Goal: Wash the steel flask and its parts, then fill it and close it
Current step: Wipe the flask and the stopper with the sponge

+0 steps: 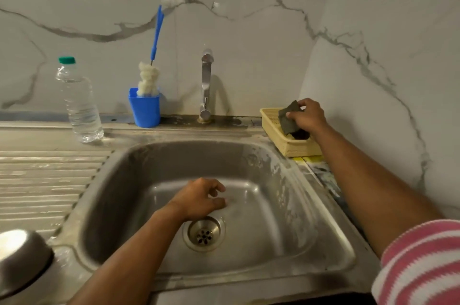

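Observation:
A rounded steel flask part (21,257) lies on the counter at the bottom left; which part it is I cannot tell. My right hand (308,116) grips a dark scouring pad (288,116) over a yellow plastic basket (278,140) to the right of the sink. My left hand (199,199) hangs above the steel sink basin (286,205) near the drain (204,233), its fingers loosely curled and holding nothing. The tap (206,85) stands behind the basin with no water running.
A clear water bottle with a green cap (79,103) stands on the ribbed drainboard (37,180) at the left. A blue cup (144,108) holds a blue-handled bottle brush (150,75) against the marble wall. A wall closes in the right side.

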